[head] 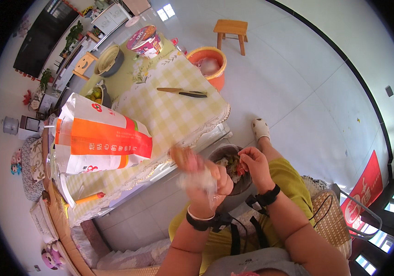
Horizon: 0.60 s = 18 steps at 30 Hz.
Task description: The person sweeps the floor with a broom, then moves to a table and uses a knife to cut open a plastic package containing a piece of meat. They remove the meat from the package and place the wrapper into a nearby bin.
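My left hand (214,186) is closed around a blurred pinkish-brown food item (187,159) with a crumpled clear plastic bag (197,179) about its lower part. What the food is, I cannot tell. My right hand (255,165) is over the right side of a dark waste bin (222,150), thumb and fingertips close together; whether something small is between them cannot be made out. Food scraps and a red piece lie inside the bin. On the checked tablecloth (169,117) are a knife (193,94) with a black handle and a large white and orange paper bag (110,138).
An orange bucket (219,76) stands beyond the table's corner, near a wooden stool (231,27). Farther along the table are an instant noodle tub (147,43), a colander (109,60) and a bowl of fruit (105,98). A wicker chair (331,220) is at the right.
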Tool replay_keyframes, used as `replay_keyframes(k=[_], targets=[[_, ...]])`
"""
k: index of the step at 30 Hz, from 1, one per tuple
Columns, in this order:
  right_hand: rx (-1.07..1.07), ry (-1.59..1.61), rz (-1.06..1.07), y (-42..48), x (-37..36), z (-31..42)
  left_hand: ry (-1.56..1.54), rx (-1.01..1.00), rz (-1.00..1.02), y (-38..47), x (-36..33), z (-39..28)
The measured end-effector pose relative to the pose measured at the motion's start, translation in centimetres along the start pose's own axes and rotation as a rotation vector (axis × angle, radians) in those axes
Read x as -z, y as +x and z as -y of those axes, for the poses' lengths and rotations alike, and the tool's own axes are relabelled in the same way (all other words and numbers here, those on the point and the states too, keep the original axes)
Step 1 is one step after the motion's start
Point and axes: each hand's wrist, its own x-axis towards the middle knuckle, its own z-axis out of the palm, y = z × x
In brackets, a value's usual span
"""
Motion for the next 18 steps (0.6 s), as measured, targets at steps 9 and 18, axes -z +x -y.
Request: replay_keyframes(k=[9, 18], targets=[[-0.015, 0.016, 0.000, -0.3, -0.1, 0.4, -0.418, 0.227, 0.003, 0.9, 2.7, 0.6], [0.018, -0.016, 0.002, -0.1, 0.0, 0.1, -0.442, 0.290, 0.043, 1.1, 3.1, 0.7]])
